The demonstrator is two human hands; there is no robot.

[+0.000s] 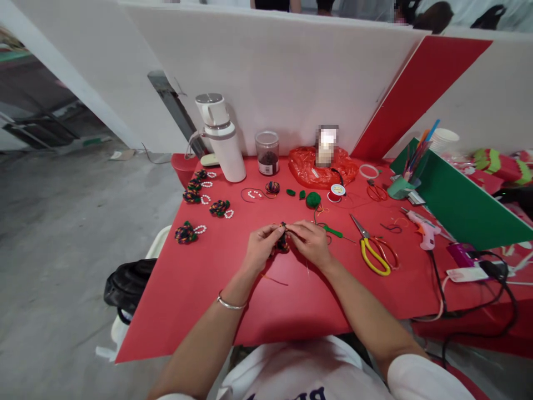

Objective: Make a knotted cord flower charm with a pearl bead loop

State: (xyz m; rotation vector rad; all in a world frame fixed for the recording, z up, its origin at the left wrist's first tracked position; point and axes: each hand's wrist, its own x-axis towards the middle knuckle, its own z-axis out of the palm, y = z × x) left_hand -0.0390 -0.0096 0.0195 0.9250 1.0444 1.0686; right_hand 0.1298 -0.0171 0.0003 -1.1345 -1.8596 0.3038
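Between my two hands is a dark multicoloured yarn piece point(283, 244), with a loose thread trailing onto the red table. My left hand point(263, 244) pinches it from the left, and a bangle circles that wrist. From the right, the fingertips of my right hand point(310, 241) close on its upper part; whether they also hold a needle is too small to tell. A green-handled crochet hook point(333, 231) lies just right of my right hand. Beyond the hands lie a green yarn ball point(313, 199), green leaf pieces point(290, 192) and a multicoloured yarn ball point(272, 188).
Several yarn pieces with white bead loops point(187, 232) lie at the table's left. Yellow-handled scissors point(372, 255), a pink glue gun point(422, 228) and a power strip point(468, 274) with cables are on the right. A white flask point(228, 153) and a jar point(267, 154) stand at the back.
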